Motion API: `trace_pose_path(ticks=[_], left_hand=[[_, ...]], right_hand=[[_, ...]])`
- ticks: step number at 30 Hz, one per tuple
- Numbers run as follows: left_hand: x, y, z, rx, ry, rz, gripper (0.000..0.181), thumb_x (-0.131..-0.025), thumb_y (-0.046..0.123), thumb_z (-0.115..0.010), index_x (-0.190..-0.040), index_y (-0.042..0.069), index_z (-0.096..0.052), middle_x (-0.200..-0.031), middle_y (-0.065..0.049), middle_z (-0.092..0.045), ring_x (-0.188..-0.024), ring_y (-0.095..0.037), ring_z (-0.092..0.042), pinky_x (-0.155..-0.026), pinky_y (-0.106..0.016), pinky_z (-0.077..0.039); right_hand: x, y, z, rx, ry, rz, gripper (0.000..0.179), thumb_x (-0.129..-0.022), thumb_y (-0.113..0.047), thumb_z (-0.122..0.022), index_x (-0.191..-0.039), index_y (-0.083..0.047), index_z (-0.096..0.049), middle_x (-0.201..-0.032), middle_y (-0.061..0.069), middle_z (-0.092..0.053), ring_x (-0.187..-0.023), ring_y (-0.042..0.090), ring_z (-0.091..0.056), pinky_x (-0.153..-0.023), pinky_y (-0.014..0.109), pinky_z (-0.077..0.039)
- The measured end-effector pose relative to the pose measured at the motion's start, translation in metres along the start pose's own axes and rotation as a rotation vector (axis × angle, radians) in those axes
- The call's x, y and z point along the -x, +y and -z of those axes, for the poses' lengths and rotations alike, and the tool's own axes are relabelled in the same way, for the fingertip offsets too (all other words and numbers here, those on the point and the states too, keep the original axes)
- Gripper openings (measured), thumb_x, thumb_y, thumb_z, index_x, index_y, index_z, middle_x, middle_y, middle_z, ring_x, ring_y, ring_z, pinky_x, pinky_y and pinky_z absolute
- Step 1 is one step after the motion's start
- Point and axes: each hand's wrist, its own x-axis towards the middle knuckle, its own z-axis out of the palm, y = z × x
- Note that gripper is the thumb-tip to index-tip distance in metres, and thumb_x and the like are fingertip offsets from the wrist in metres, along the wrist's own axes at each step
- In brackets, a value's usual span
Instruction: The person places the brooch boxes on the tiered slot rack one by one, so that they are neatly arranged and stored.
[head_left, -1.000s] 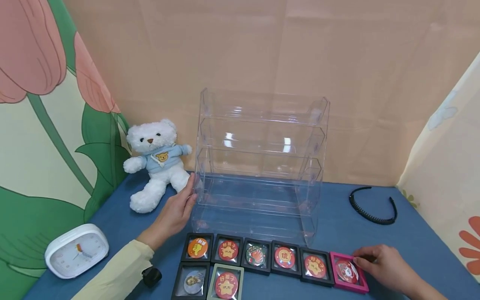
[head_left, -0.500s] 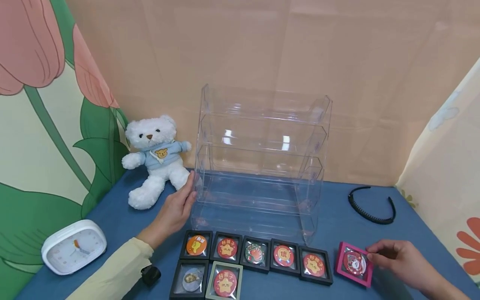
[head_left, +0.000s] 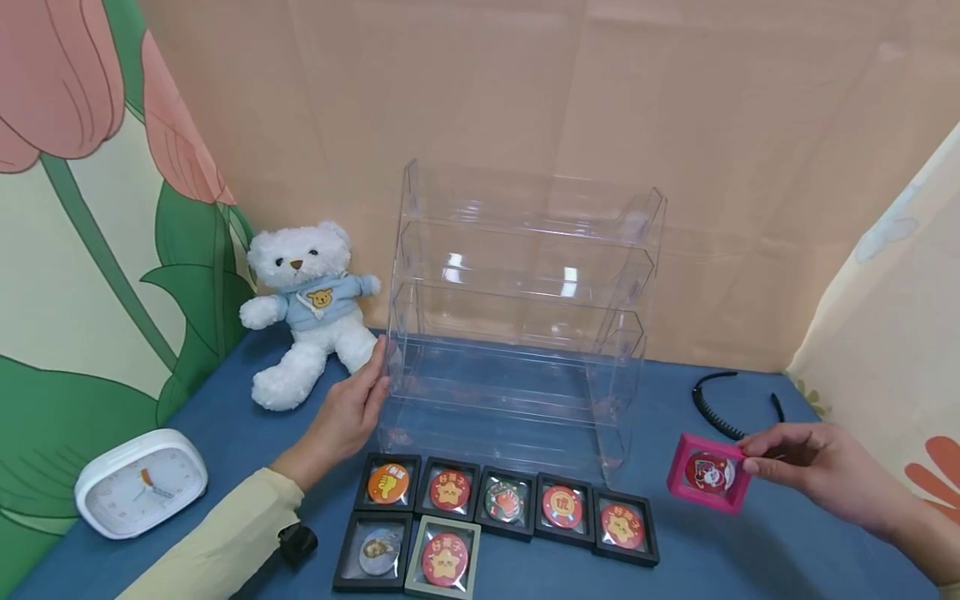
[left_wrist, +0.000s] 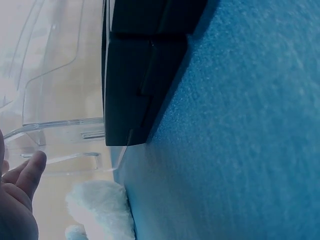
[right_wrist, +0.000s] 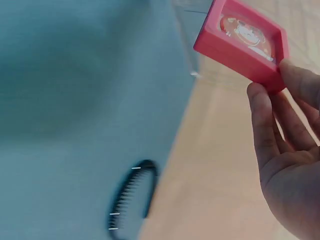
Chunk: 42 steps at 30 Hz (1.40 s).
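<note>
Beige cloth [head_left: 750, 167] hangs behind the back edge of a blue surface [head_left: 540, 577], and a tulip panel [head_left: 191, 275] runs along its left edge. Toward the middle of that back edge stands a clear tiered rack [head_left: 517, 392]; the person's left hand [head_left: 337, 423] rests against its left side, fingers extended and not curled round anything. The right hand [head_left: 825, 473] pinches a pink framed badge [head_left: 709, 473] by its right rim, between thumb and fingers. The badge is off the surface, toward the right edge, near a black headband [head_left: 716, 412] lying by the back right corner. Five black frames [head_left: 506, 504] lie in a row in front of the rack, with another black frame [head_left: 372, 550] and a pale green frame [head_left: 444, 558] nearer the near edge.

Carrying the badge well seems to call for a firm pinch on the rim alone, leaving its window uncovered. Held at one side, it could swivel or droop, so a slow, steady wrist would help. Any move leftward should clear the end of the row and the rack's hard-to-see walls. The rack looks light, so the left hand does best to brace gently, without shoving it toward the right edge
</note>
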Motion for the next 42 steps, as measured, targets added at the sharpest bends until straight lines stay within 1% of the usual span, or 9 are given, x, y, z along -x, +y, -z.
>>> trace_pose_path(ticks=[2, 6, 12, 15, 19, 23, 28, 35, 42], left_hand=[[0.0, 0.0, 0.0, 0.0, 0.0, 0.002, 0.062, -0.091, -0.007, -0.055, -0.146, -0.005, -0.026, -0.139, -0.022, -0.044, -0.103, -0.034, -0.06, -0.081, -0.047, -0.05], [0.0, -0.001, 0.0, -0.001, -0.001, 0.005, 0.063, -0.091, -0.007, -0.055, -0.147, -0.004, -0.025, -0.139, -0.022, -0.043, -0.106, -0.034, -0.059, -0.082, -0.047, -0.049], [0.001, 0.0, -0.001, -0.002, 0.001, 0.003, 0.063, -0.091, -0.007, -0.055, -0.147, -0.004, -0.025, -0.14, -0.022, -0.042, -0.109, -0.035, -0.057, -0.083, -0.047, -0.049], [0.001, 0.0, 0.0, -0.009, -0.003, 0.011, 0.064, -0.091, -0.008, -0.055, -0.147, -0.004, -0.025, -0.14, -0.022, -0.042, -0.112, -0.035, -0.054, -0.085, -0.048, -0.048], [0.001, 0.001, 0.0, -0.013, -0.015, 0.027, 0.063, -0.092, -0.005, -0.055, -0.147, -0.003, -0.025, -0.14, -0.022, -0.041, -0.115, -0.035, -0.052, -0.086, -0.047, -0.047], [0.0, 0.002, 0.001, -0.012, -0.025, 0.039, 0.062, -0.093, -0.002, -0.054, -0.148, -0.003, -0.024, -0.141, -0.022, -0.04, -0.117, -0.034, -0.05, -0.089, -0.046, -0.046], [0.0, 0.003, 0.001, -0.015, -0.021, 0.036, 0.061, -0.094, -0.003, -0.054, -0.147, -0.003, -0.025, -0.141, -0.022, -0.04, -0.117, -0.034, -0.05, -0.088, -0.046, -0.046], [0.0, 0.003, 0.001, -0.025, 0.008, 0.012, 0.061, -0.092, -0.007, -0.055, -0.146, -0.005, -0.027, -0.139, -0.022, -0.043, -0.114, -0.035, -0.053, -0.085, -0.047, -0.047], [0.001, 0.004, 0.0, -0.026, 0.01, -0.002, 0.061, -0.092, -0.006, -0.055, -0.146, -0.006, -0.027, -0.139, -0.022, -0.043, -0.115, -0.035, -0.052, -0.086, -0.047, -0.047]], right_hand=[[-0.008, -0.012, 0.005, 0.014, 0.017, 0.061, 0.01, -0.082, -0.01, -0.074, -0.092, -0.009, -0.072, -0.096, 0.003, -0.068, -0.076, 0.016, -0.065, -0.06, 0.031, -0.056], [-0.027, -0.037, 0.012, 0.037, 0.044, 0.137, 0.012, -0.082, -0.009, -0.075, -0.093, -0.012, -0.072, -0.097, 0.002, -0.068, -0.076, 0.014, -0.066, -0.059, 0.03, -0.056], [-0.059, -0.073, 0.01, 0.068, 0.062, 0.198, 0.014, -0.083, -0.012, -0.074, -0.097, -0.014, -0.071, -0.099, 0.002, -0.068, -0.081, 0.014, -0.064, -0.06, 0.029, -0.055], [-0.076, -0.093, 0.002, 0.056, 0.064, 0.198, 0.013, -0.085, -0.019, -0.073, -0.097, -0.013, -0.07, -0.1, 0.003, -0.068, -0.083, 0.017, -0.063, -0.062, 0.029, -0.055], [-0.097, -0.116, -0.011, 0.028, 0.058, 0.197, 0.019, -0.086, -0.026, -0.072, -0.097, -0.011, -0.07, -0.1, 0.004, -0.067, -0.086, 0.021, -0.061, -0.064, 0.029, -0.055], [-0.119, -0.134, -0.025, -0.033, 0.044, 0.203, 0.021, -0.087, -0.025, -0.071, -0.099, -0.008, -0.069, -0.103, 0.005, -0.066, -0.089, 0.023, -0.061, -0.068, 0.029, -0.055], [-0.142, -0.157, -0.045, -0.079, 0.078, 0.206, 0.019, -0.086, -0.022, -0.072, -0.098, -0.008, -0.07, -0.101, 0.006, -0.066, -0.09, 0.022, -0.062, -0.071, 0.031, -0.055], [-0.165, -0.183, -0.07, -0.12, 0.107, 0.209, 0.016, -0.085, -0.019, -0.073, -0.097, -0.009, -0.07, -0.097, 0.004, -0.067, -0.084, 0.02, -0.064, -0.072, 0.033, -0.055], [-0.179, -0.197, -0.09, -0.128, 0.112, 0.214, 0.014, -0.084, -0.017, -0.073, -0.096, -0.01, -0.071, -0.095, 0.003, -0.067, -0.083, 0.018, -0.064, -0.071, 0.032, -0.055]])
